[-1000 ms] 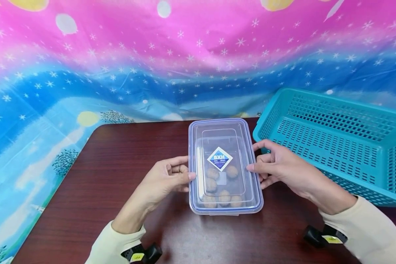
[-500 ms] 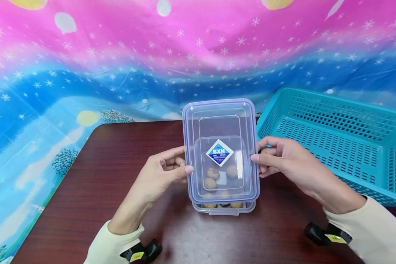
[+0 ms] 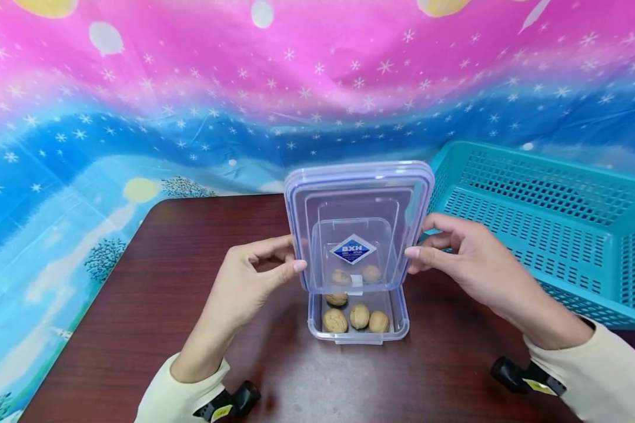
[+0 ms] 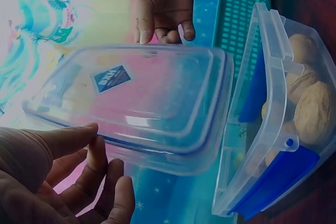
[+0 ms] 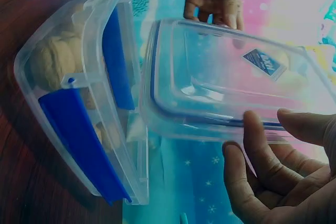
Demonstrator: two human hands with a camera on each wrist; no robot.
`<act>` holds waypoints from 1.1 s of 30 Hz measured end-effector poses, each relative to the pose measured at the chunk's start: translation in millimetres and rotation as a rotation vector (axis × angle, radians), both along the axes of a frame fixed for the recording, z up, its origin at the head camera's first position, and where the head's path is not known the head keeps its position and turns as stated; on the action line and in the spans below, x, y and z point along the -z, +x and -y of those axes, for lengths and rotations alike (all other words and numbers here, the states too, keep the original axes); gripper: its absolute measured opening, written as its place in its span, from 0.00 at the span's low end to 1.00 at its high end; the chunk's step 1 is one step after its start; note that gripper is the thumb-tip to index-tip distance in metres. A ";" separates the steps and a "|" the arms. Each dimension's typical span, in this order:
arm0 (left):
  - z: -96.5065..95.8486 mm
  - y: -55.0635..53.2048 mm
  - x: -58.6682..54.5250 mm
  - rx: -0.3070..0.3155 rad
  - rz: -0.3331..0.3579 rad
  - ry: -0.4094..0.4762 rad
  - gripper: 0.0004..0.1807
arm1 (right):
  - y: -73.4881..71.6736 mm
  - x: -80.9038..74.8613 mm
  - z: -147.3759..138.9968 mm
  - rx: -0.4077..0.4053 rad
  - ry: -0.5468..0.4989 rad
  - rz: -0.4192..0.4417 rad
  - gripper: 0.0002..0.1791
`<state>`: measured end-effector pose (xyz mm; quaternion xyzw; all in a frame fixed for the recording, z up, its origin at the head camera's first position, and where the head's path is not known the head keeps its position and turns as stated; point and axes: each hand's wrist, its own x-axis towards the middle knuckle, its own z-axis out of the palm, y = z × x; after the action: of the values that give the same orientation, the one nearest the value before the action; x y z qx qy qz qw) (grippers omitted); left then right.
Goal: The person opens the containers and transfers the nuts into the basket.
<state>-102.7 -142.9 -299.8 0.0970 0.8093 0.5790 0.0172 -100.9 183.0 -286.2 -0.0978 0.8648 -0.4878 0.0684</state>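
A clear plastic lid [image 3: 357,198] with a purple-blue rim and a diamond label is held tilted above a clear food container [image 3: 361,337], its far edge raised. My left hand [image 3: 247,279] pinches the lid's left edge between thumb and fingers. At the opposite edge, my right hand [image 3: 468,258] grips it the same way. Inside the container lie several walnuts [image 3: 359,316], some seen only through the lid. Blue side latches [image 4: 283,179] hang down from the container in the left wrist view. From the right wrist, the lid [image 5: 205,85] appears apart from the container's rim.
A teal perforated basket [image 3: 534,235] stands to the right, just beyond my right hand. The dark wooden table [image 3: 201,247] extends left and toward me. Behind it hangs a pink and blue patterned cloth [image 3: 243,88].
Both hands have lifted the lid off the container and tilted it, far edge up. The nearer walnuts are now uncovered. The container and basket stay in place.
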 end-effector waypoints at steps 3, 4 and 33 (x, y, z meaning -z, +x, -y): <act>0.4 0.8 -1.3 0.006 -0.018 -0.008 0.18 | 0.8 1.8 0.8 0.002 0.026 -0.070 0.16; 0.5 0.8 -1.5 0.002 -0.019 -0.016 0.17 | 0.9 2.4 1.2 0.008 0.046 -0.092 0.18; 0.3 0.3 13.1 0.108 0.120 0.094 0.24 | 2.7 27.2 6.4 0.020 -0.004 -0.100 0.13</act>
<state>-102.4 -143.2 -312.9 0.1065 0.7724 0.6193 0.0923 -98.2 176.6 -313.4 -0.1137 0.8670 -0.4847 0.0199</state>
